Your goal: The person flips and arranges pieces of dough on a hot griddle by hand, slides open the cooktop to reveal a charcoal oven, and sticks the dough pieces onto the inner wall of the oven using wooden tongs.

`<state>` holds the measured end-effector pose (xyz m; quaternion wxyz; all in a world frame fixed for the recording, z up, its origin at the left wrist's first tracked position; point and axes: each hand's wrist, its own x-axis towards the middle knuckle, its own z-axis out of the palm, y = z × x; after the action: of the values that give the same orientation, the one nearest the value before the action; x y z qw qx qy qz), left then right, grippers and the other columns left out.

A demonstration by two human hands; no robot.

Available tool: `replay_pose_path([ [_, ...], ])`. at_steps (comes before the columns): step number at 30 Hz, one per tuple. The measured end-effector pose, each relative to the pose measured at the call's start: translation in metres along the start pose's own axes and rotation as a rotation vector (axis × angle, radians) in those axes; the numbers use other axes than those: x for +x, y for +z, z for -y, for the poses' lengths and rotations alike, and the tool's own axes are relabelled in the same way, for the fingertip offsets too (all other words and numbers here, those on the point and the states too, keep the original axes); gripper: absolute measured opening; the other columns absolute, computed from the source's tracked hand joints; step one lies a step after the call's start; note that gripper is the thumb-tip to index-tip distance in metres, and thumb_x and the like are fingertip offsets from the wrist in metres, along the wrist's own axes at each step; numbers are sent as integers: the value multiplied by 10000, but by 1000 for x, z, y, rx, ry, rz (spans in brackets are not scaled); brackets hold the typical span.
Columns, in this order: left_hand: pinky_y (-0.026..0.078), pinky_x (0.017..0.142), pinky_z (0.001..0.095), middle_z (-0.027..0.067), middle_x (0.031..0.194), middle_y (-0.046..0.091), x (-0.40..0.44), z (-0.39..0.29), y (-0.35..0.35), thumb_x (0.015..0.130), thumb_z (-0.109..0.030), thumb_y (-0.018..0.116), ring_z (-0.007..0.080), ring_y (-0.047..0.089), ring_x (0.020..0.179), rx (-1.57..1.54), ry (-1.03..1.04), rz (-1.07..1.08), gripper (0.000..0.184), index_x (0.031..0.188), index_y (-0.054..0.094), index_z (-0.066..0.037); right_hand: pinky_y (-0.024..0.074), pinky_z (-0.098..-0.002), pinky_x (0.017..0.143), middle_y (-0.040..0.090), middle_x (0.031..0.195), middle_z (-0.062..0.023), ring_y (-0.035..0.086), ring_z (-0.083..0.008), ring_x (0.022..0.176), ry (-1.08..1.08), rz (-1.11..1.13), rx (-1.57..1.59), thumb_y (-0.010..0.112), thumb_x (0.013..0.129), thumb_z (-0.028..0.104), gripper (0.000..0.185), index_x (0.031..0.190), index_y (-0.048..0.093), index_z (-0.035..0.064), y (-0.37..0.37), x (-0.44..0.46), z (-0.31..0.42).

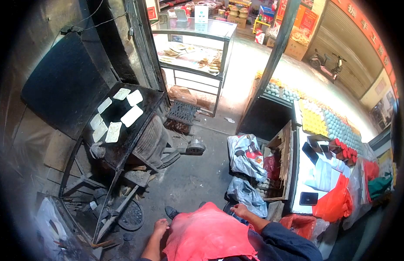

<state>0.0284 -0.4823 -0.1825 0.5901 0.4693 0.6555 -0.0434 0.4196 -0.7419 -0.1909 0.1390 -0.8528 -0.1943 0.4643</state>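
My left hand (161,226) hangs beside the red apron (208,232), its fingers loosely curled. I see nothing in it. On the other side of the apron, my right hand (241,211) is closed, with no object showing in it. A grey plastic bag (246,195) lies just beyond the right hand. Several pale flat dough pieces (131,116) lie in a ring on a black griddle (113,110) at the left, well apart from both hands. A large dark lid or panel (63,74) stands raised behind the griddle.
A basin (131,214) of dark lumps stands under the griddle frame. A small blower (195,145) sits on the floor. Ahead is a glass display case (191,51) of flatbreads. At right, a counter holds a phone (309,199), bags and egg trays (314,119).
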Motion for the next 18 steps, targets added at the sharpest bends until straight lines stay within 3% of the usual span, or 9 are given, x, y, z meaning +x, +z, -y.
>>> replay_pose_path([
  [7, 450, 505, 268, 64, 856, 638, 3, -2, -2, 840, -135, 556, 155, 628, 642, 2, 7, 4, 322, 1150, 556, -44, 468, -376, 854, 667, 989, -180, 630, -297, 963, 19, 30, -5, 602, 792, 431, 445, 982, 683, 37, -1, 1, 2],
  [17, 452, 524, 275, 64, 871, 635, 5, -5, -2, 845, -137, 558, 155, 627, 639, 16, 3, 1, 320, 1151, 554, -47, 477, -381, 831, 669, 968, -187, 638, -309, 933, 76, 72, 45, 615, 786, 428, 437, 919, 696, 20, -5, 2, 10],
  [18, 452, 524, 275, 64, 871, 635, 4, -5, -2, 845, -137, 558, 155, 627, 639, 16, 3, 1, 320, 1151, 554, -47, 487, -365, 792, 682, 886, -152, 651, -277, 860, 67, 44, -1, 607, 800, 422, 414, 858, 705, 25, 1, 10, 4],
])
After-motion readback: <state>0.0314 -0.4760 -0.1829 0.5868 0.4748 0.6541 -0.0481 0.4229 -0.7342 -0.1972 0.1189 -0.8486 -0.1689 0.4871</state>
